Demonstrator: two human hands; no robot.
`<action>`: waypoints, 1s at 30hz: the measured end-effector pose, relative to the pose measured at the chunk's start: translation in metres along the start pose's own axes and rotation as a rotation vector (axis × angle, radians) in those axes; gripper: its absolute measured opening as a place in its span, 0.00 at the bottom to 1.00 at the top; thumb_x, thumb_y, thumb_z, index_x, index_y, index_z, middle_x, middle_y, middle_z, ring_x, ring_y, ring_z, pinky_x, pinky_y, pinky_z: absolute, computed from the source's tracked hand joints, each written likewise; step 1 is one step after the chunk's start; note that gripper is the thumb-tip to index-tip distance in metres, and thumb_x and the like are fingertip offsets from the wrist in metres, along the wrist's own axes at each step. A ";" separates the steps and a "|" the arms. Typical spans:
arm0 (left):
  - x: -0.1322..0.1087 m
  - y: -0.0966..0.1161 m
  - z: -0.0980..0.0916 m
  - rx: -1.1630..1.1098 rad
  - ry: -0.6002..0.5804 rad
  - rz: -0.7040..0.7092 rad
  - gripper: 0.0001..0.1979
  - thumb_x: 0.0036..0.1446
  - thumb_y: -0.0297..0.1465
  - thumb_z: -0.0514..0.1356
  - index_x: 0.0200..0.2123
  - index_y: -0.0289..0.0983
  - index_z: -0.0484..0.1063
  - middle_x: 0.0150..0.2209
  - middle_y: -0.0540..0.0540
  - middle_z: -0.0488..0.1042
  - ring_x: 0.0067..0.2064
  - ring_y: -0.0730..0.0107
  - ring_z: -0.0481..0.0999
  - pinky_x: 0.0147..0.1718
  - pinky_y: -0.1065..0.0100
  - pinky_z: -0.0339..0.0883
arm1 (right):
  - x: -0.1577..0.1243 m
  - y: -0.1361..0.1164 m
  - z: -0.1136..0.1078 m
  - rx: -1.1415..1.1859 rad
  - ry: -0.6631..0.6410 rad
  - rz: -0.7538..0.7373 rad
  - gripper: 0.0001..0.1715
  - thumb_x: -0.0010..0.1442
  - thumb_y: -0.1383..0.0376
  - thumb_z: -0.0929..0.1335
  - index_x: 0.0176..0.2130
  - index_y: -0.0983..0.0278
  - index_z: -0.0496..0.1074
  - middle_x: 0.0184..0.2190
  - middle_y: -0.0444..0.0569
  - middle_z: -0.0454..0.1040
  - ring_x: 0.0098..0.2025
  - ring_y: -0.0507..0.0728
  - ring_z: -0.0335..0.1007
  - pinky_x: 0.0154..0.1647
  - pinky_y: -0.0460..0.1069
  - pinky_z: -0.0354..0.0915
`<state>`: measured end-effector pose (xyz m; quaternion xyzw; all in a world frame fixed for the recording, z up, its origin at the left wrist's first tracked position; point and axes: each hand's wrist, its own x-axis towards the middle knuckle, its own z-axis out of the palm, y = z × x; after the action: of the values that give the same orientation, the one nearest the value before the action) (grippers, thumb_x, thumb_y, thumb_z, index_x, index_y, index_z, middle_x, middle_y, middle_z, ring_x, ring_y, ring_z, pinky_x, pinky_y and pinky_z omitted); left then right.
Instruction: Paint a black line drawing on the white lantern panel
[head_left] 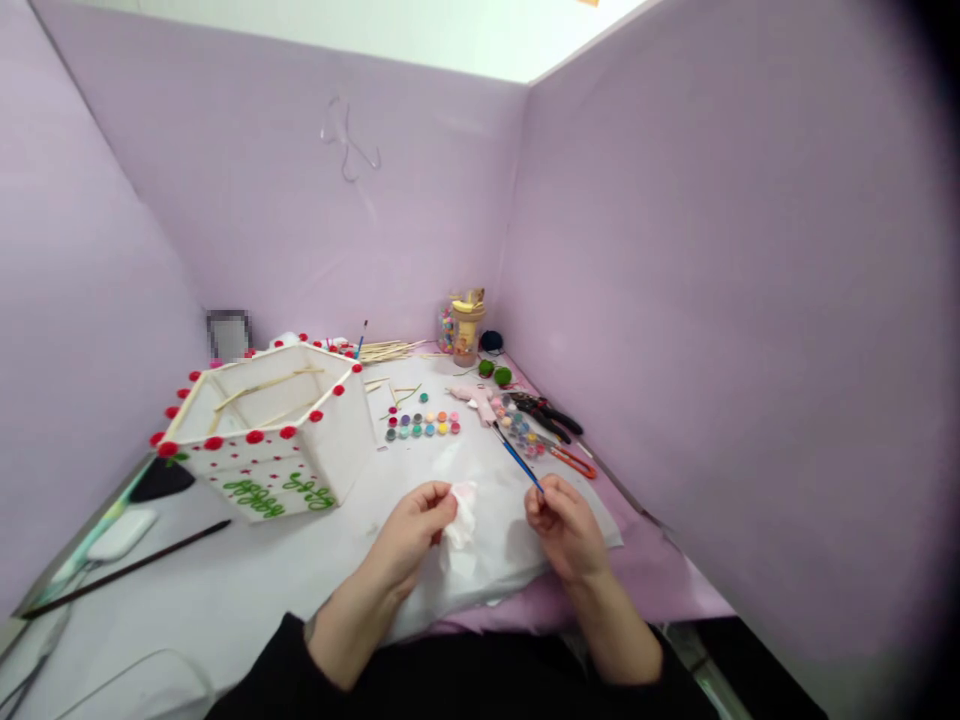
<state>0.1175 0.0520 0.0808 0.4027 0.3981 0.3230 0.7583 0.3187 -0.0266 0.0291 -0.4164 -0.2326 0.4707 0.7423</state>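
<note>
My left hand (415,528) is closed on a crumpled white tissue (463,515) stained faintly pink. Just to its right, my right hand (561,520) pinches the lower end of a thin blue paintbrush (517,459), whose shaft slants up and left toward the paint pots. Both hands hover over a white sheet (495,560) on the desk, a short gap between them. Beyond them lies a strip of small paint pots (422,424) in several colours.
A white hexagonal box (274,440) with red dots and green lettering stands at left. A second paint strip (517,425), black pliers (551,412), orange-handled scissors (574,460), green balls (495,372), wooden sticks (386,350) and a jar (465,335) lie behind. A long dark stick (127,568) lies front left. Purple walls enclose the desk.
</note>
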 end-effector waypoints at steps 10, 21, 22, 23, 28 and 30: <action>0.116 0.015 0.059 0.355 0.116 0.001 0.08 0.70 0.34 0.64 0.41 0.36 0.73 0.31 0.55 0.71 0.24 0.80 0.67 0.20 0.76 0.62 | -0.004 -0.015 -0.054 -0.058 0.226 -0.150 0.26 0.44 0.51 0.83 0.26 0.61 0.70 0.22 0.42 0.72 0.21 0.48 0.59 0.19 0.42 0.55; 0.128 0.003 0.091 0.662 -0.040 0.225 0.05 0.65 0.31 0.67 0.42 0.37 0.77 0.50 0.45 0.78 0.47 0.63 0.79 0.47 0.58 0.76 | -0.010 -0.033 -0.084 -0.090 0.227 -0.170 0.26 0.46 0.49 0.82 0.26 0.61 0.71 0.22 0.43 0.71 0.23 0.50 0.60 0.20 0.45 0.56; 0.118 0.002 0.090 0.658 -0.055 0.268 0.04 0.64 0.30 0.68 0.40 0.37 0.78 0.49 0.45 0.79 0.48 0.63 0.78 0.48 0.58 0.75 | -0.011 -0.032 -0.080 -0.093 0.220 -0.154 0.26 0.46 0.48 0.82 0.26 0.61 0.71 0.22 0.43 0.71 0.23 0.49 0.60 0.21 0.45 0.56; 0.106 0.001 0.088 0.651 -0.084 0.285 0.03 0.61 0.30 0.69 0.38 0.37 0.79 0.44 0.46 0.80 0.44 0.65 0.77 0.46 0.59 0.74 | -0.012 -0.030 -0.073 -0.095 0.208 -0.134 0.27 0.46 0.47 0.82 0.26 0.62 0.72 0.22 0.43 0.71 0.22 0.49 0.59 0.21 0.44 0.56; 0.037 -0.003 0.066 0.487 -0.148 0.360 0.20 0.51 0.41 0.70 0.46 0.40 0.85 0.48 0.42 0.82 0.37 0.66 0.75 0.37 0.65 0.71 | -0.022 -0.003 -0.024 -0.126 0.063 0.020 0.30 0.49 0.42 0.80 0.25 0.62 0.71 0.20 0.43 0.71 0.19 0.48 0.56 0.20 0.44 0.50; 0.020 -0.001 0.054 0.438 -0.115 0.377 0.18 0.51 0.43 0.68 0.41 0.39 0.86 0.43 0.42 0.83 0.39 0.64 0.77 0.39 0.66 0.70 | -0.026 0.010 -0.003 -0.158 -0.044 0.103 0.31 0.51 0.41 0.79 0.25 0.62 0.70 0.20 0.42 0.70 0.19 0.48 0.55 0.20 0.45 0.49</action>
<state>0.1735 0.0486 0.0927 0.6412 0.3332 0.3411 0.6012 0.3042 -0.0492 0.0198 -0.4745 -0.2634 0.4975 0.6767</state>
